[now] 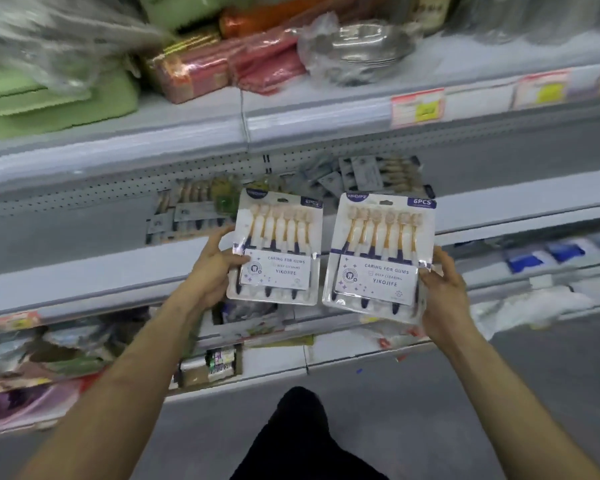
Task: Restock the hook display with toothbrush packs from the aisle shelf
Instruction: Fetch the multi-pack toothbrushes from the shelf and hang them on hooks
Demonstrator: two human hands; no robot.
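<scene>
I have one toothbrush pack in each hand, both held up in front of the middle shelf [84, 271], clear of it and side by side without touching. My left hand [215, 261] is clamped on the left pack [278, 244] at its lower left edge, thumb across the label, so the pack lies up and to the right of that hand. My right hand [440, 289] pinches the right pack [381, 251] at its lower right edge, so that pack lies up and to the left. Each pack's long axis runs near upright, brush heads and header at the top, handles down, both tops leaning slightly right. The headers point up toward the pegboard [118, 188] behind the shelf, where more packs [187, 209] lie in a loose heap. I cannot make out the hang holes or a free hook, so I judge the coming move depends on finding one and keeping a header uppermost.
</scene>
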